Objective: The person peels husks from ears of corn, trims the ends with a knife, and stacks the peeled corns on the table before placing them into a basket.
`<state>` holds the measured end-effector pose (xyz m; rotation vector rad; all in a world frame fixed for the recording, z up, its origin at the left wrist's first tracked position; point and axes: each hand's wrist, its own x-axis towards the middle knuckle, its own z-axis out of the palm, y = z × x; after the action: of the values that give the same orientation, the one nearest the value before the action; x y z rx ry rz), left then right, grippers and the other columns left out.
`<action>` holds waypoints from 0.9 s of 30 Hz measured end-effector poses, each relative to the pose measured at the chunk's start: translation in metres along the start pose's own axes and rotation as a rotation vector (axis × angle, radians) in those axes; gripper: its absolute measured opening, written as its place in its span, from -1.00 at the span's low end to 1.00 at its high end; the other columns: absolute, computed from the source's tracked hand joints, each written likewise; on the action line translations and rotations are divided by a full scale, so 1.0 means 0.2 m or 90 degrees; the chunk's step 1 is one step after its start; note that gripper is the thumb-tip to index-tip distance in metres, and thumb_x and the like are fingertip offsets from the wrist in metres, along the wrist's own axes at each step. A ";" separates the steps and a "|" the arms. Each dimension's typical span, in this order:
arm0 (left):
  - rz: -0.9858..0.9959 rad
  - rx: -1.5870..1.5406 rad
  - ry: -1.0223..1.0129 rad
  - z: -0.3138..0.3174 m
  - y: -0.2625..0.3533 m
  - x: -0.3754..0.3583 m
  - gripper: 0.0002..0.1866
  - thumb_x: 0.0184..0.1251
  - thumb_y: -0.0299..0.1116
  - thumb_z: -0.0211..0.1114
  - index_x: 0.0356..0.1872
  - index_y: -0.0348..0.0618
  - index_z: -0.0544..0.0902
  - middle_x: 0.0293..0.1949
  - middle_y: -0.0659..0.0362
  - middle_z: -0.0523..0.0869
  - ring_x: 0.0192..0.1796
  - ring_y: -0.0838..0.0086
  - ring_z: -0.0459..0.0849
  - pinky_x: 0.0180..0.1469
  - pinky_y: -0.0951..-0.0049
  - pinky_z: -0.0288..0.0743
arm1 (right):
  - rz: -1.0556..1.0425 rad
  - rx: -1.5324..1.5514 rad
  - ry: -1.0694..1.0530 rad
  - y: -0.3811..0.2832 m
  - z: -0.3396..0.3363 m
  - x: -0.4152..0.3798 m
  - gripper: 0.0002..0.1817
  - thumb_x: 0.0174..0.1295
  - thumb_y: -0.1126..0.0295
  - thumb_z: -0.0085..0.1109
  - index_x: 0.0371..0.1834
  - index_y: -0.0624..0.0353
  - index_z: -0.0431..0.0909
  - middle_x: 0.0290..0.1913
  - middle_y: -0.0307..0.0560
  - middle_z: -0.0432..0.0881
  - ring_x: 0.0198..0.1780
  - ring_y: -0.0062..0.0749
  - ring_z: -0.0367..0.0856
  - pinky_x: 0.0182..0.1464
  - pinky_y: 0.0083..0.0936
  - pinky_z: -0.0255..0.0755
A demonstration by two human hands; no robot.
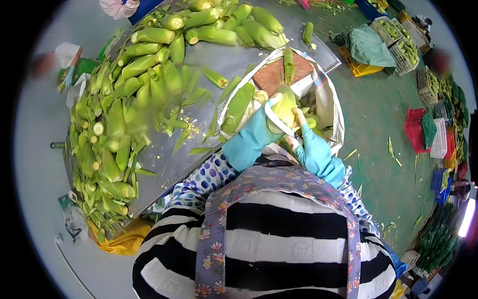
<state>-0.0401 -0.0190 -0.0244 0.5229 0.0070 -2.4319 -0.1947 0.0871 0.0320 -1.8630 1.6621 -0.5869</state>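
Both my hands wear light blue gloves with bare fingertips showing. My left hand [254, 134] is closed on a pale green ear of corn [284, 105], held over an open white sack [328, 102]. On the ear's right side, my right hand [313, 147] has its fingers bent against the husk near a white band across the ear. Inside the sack's mouth lie loose green husks [239, 107] and a reddish-brown block [291, 70] with a strip of husk on it.
A metal table [199, 124] bears a large heap of corn [119, 119] to the left and far side. Crates of produce [403, 52], a red basket [416, 130] and a white basket [439, 138] stand on the green floor at right. Other people are at the far left and top.
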 end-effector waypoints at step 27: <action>0.106 0.162 -0.061 -0.01 0.20 -0.43 -0.08 0.28 0.28 0.23 0.44 -0.21 0.22 0.26 -0.17 0.48 0.17 0.12 0.60 0.22 0.08 0.52 | -0.072 0.249 0.104 0.36 0.01 0.23 -0.23 0.45 0.13 0.08 0.61 0.03 -0.07 -0.31 -0.16 0.62 -0.54 -0.61 0.45 -0.49 -0.67 0.37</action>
<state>0.0461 0.0019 0.0102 0.4965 -0.3762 -2.3030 -0.2407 0.0377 -0.0211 -1.6608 1.4190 -1.0549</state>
